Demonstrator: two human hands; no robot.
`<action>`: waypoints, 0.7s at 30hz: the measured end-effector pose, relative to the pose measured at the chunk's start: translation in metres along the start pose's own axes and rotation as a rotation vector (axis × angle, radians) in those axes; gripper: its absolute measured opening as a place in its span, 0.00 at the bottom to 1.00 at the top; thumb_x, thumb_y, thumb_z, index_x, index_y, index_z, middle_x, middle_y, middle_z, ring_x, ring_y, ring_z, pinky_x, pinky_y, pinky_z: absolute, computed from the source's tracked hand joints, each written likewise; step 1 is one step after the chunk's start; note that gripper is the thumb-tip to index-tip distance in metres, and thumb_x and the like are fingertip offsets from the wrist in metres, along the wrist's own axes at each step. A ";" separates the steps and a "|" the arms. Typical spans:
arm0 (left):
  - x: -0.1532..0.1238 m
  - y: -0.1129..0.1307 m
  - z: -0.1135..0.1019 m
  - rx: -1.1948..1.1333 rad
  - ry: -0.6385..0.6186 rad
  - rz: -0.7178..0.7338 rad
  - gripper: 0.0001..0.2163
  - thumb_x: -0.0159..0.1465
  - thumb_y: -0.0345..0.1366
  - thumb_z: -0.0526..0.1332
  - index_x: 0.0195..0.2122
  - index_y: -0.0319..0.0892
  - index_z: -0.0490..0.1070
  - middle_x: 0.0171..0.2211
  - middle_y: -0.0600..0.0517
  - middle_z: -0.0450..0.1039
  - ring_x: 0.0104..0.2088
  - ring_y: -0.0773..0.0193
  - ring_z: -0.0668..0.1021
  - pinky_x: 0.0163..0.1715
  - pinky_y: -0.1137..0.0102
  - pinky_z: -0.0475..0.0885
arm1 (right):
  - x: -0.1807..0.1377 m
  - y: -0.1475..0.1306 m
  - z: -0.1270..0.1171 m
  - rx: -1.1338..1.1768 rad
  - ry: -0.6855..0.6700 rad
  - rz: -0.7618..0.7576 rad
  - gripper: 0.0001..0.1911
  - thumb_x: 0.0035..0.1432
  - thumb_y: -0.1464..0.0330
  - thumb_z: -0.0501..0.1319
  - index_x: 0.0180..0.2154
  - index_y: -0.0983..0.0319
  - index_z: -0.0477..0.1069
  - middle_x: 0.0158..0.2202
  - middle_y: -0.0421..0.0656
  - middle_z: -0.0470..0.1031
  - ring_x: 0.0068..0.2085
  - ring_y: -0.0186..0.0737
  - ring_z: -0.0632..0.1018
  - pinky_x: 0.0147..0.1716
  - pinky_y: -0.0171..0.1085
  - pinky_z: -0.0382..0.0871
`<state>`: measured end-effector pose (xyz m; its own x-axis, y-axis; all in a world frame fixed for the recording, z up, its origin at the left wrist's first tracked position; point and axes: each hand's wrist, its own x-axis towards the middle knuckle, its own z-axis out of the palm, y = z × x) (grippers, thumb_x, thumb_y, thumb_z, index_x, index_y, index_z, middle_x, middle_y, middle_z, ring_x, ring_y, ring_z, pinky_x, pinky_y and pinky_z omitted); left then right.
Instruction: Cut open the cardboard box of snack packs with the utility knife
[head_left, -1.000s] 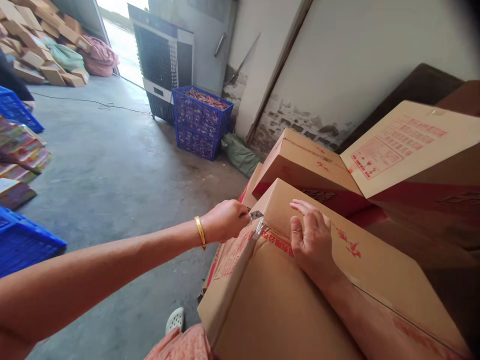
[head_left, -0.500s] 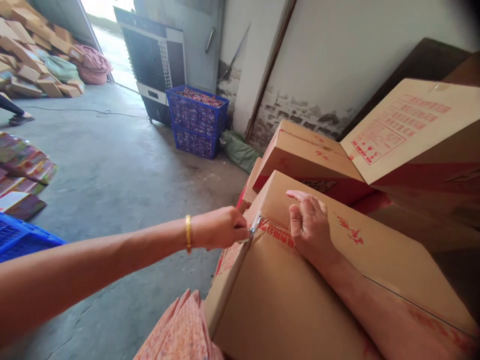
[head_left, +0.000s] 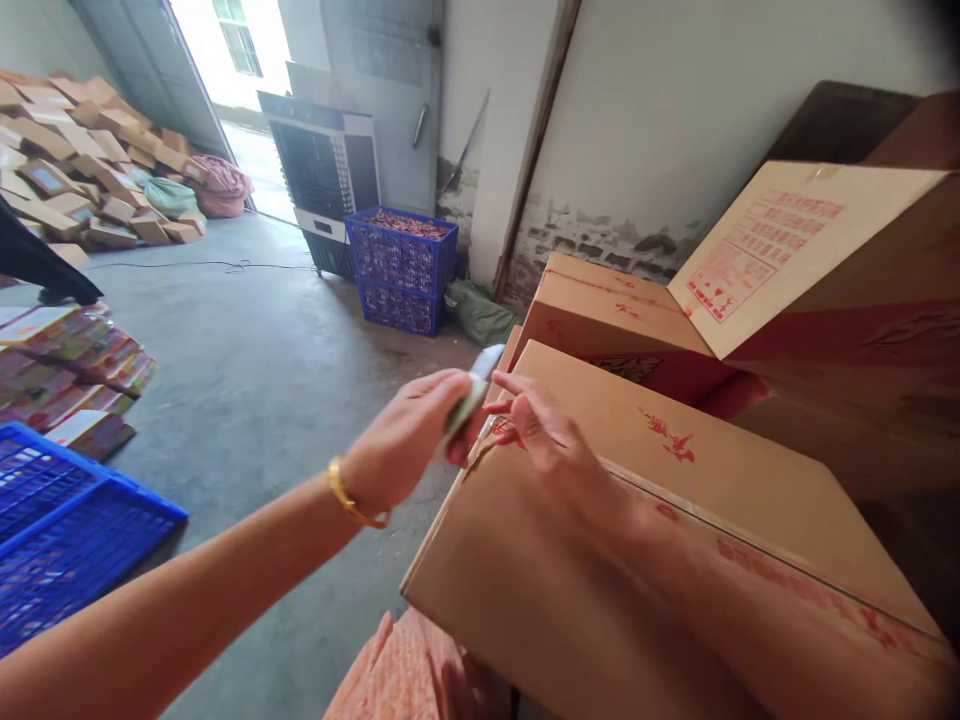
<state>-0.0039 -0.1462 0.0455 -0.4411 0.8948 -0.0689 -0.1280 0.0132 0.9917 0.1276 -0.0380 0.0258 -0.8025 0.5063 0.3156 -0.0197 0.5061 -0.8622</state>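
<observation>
My left hand (head_left: 409, 435), with a gold bracelet at the wrist, is closed around the handle of a knife (head_left: 486, 365), its short silvery blade pointing up and away. The knife is blurred by motion, just off the near left edge of a large cardboard box (head_left: 720, 465). Over that box's taped seam reaches my right hand (head_left: 551, 440), fingers apart and stretched toward the edge beside the knife. Whether its fingertips touch the cardboard I cannot tell. Clear tape with red print runs along the seam, partly hidden under my right forearm.
Behind stands another closed carton (head_left: 600, 310), beside an open box flap (head_left: 772, 250). Blue crates (head_left: 405, 265) full of small packets are stacked by an air cooler (head_left: 322, 180). At left lie a blue crate (head_left: 82, 530), colourful packages (head_left: 75, 350) and a parcel heap (head_left: 82, 150).
My left hand has lifted the knife from the taped edge, bringing its blade up into sight. My right hand has moved left to the box's edge. The view has shifted too.
</observation>
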 end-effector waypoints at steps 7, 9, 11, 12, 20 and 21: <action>0.013 0.002 0.068 -0.037 0.001 -0.028 0.14 0.66 0.35 0.47 0.23 0.41 0.59 0.17 0.56 0.58 0.17 0.73 0.62 0.16 0.77 0.60 | -0.003 0.000 0.010 0.575 0.034 0.202 0.26 0.64 0.49 0.52 0.55 0.58 0.65 0.28 0.37 0.66 0.25 0.31 0.66 0.24 0.32 0.63; 0.013 -0.002 0.064 0.099 -0.025 0.031 0.17 0.68 0.39 0.43 0.24 0.40 0.61 0.20 0.54 0.62 0.20 0.71 0.66 0.21 0.75 0.65 | -0.001 0.002 0.002 0.620 0.066 0.219 0.23 0.60 0.50 0.58 0.50 0.58 0.68 0.27 0.37 0.67 0.24 0.31 0.66 0.23 0.32 0.62; 0.006 -0.008 0.053 0.387 -0.002 0.159 0.19 0.69 0.42 0.43 0.29 0.39 0.67 0.26 0.50 0.67 0.27 0.67 0.72 0.30 0.71 0.70 | 0.002 0.007 -0.012 0.601 0.128 0.224 0.21 0.58 0.51 0.60 0.46 0.58 0.68 0.29 0.37 0.69 0.25 0.31 0.68 0.24 0.32 0.64; 0.000 -0.013 0.046 0.577 0.052 0.230 0.18 0.68 0.43 0.45 0.34 0.39 0.71 0.31 0.48 0.69 0.32 0.64 0.73 0.35 0.68 0.72 | 0.004 0.010 -0.022 0.540 0.140 0.221 0.21 0.58 0.50 0.60 0.44 0.58 0.68 0.29 0.38 0.70 0.25 0.32 0.69 0.25 0.33 0.64; -0.059 -0.062 0.034 1.261 0.147 0.192 0.22 0.66 0.39 0.51 0.59 0.37 0.64 0.49 0.42 0.69 0.46 0.54 0.74 0.48 0.58 0.73 | 0.004 -0.005 -0.079 -0.825 -0.510 0.167 0.16 0.67 0.66 0.49 0.32 0.63 0.72 0.32 0.44 0.76 0.32 0.36 0.74 0.30 0.33 0.59; -0.060 -0.066 0.036 1.261 0.161 0.205 0.23 0.66 0.40 0.51 0.60 0.36 0.63 0.50 0.41 0.68 0.48 0.54 0.74 0.49 0.58 0.73 | 0.007 -0.011 -0.077 -0.930 -0.584 0.168 0.17 0.68 0.68 0.48 0.33 0.63 0.73 0.34 0.45 0.77 0.34 0.37 0.75 0.31 0.34 0.60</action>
<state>0.0634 -0.1850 -0.0115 -0.4655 0.8683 0.1712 0.8393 0.3718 0.3965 0.1679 0.0136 0.0675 -0.9152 0.3353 -0.2235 0.3747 0.9122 -0.1658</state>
